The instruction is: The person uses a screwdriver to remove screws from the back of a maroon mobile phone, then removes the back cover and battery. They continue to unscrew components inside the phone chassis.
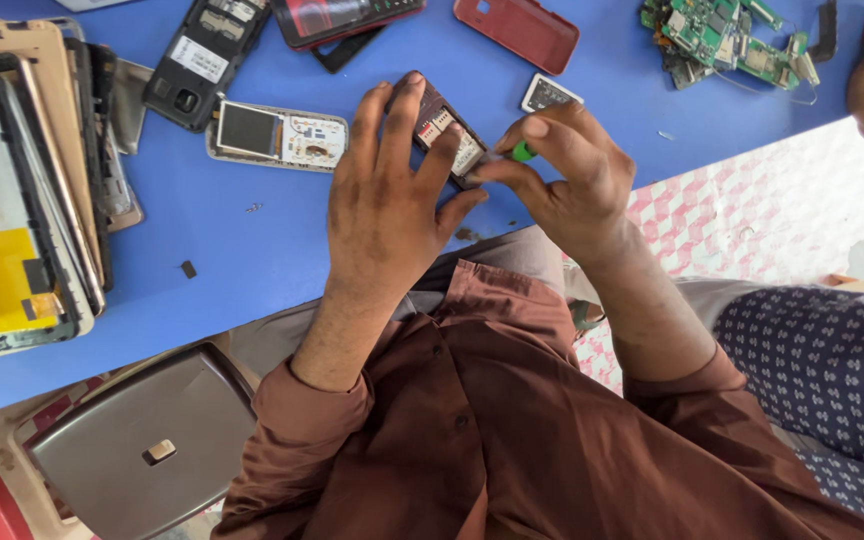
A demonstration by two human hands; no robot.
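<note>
A small dark phone, stripped of its back cover, is lying tilted on the blue table with its open back facing up. Its card slots and a pale label are showing. The left hand is partly covering it. A green-handled tool is touching the phone's lower right edge, with only its green end showing.

There is 1 view only, from a camera on the person's head, looking steeply down and close over the near edge of a blue table. It takes in both forearms, the brown-shirted chest and lap beneath, and patterned floor at the right.
</note>
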